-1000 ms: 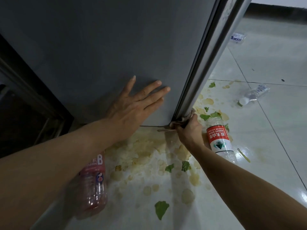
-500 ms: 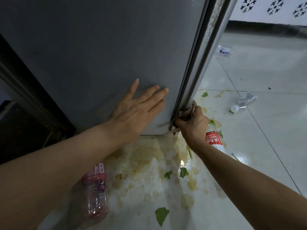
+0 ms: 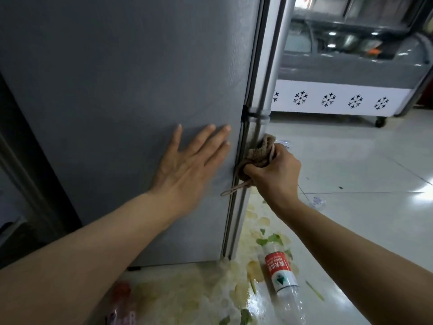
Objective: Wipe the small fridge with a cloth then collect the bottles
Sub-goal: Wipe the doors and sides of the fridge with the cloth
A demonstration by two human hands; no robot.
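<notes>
The small grey fridge (image 3: 121, 85) fills the left and middle of the view. My left hand (image 3: 189, 165) lies flat on its side panel, fingers spread. My right hand (image 3: 274, 174) grips a bunched brown cloth (image 3: 261, 151) pressed against the fridge's front corner edge, just below the seam between its doors. A clear bottle with a red label (image 3: 280, 273) lies on the floor below my right arm. A pink bottle (image 3: 121, 308) lies at the bottom left, partly hidden by my left arm. Another clear bottle (image 3: 317, 202) lies beyond my right wrist.
The tiled floor (image 3: 365, 174) in front of the fridge is covered with yellowish spill and green leaf scraps (image 3: 269, 240). A white chest freezer with snowflake marks (image 3: 339, 99) stands on castors at the back right. A dark cabinet (image 3: 25, 184) borders the fridge on the left.
My right hand has slid the cloth up the fridge's corner edge from near the floor to below the door seam. The view has tilted up, showing the freezer. My left hand stays flat.
</notes>
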